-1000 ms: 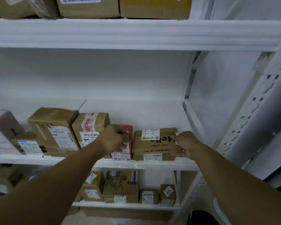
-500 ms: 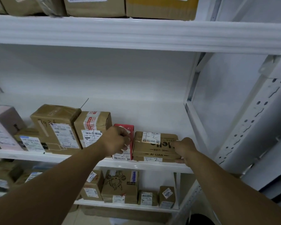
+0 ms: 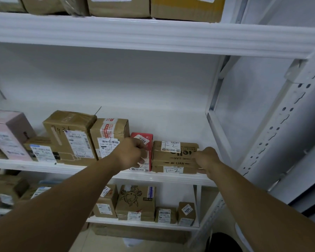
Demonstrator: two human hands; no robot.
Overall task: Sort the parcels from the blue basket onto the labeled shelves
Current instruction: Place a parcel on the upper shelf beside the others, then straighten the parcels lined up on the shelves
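On the middle white shelf [image 3: 171, 177] a small red parcel [image 3: 148, 142] stands upright. Touching its right side lies a stack of two flat brown parcels [image 3: 173, 160], printed "AI LIAN" and marked "1-2" on white labels. My left hand [image 3: 131, 153] has its fingers curled on the front and left side of the red parcel. At the right end of the brown stack, my right hand [image 3: 206, 159] grips the stack. The blue basket is out of view.
Left of the red parcel stand two taller brown boxes [image 3: 109, 139], a small box and a pink box [image 3: 5, 135]. Bare shelf runs right of the stack to the perforated white upright [image 3: 273, 135]. More parcels fill the top shelf [image 3: 185, 8] and lower shelf [image 3: 136, 202].
Both hands stay on the same parcels. My right hand has slid slightly left along the brown stack, which now sits tight against the red parcel. The view has shifted a little.
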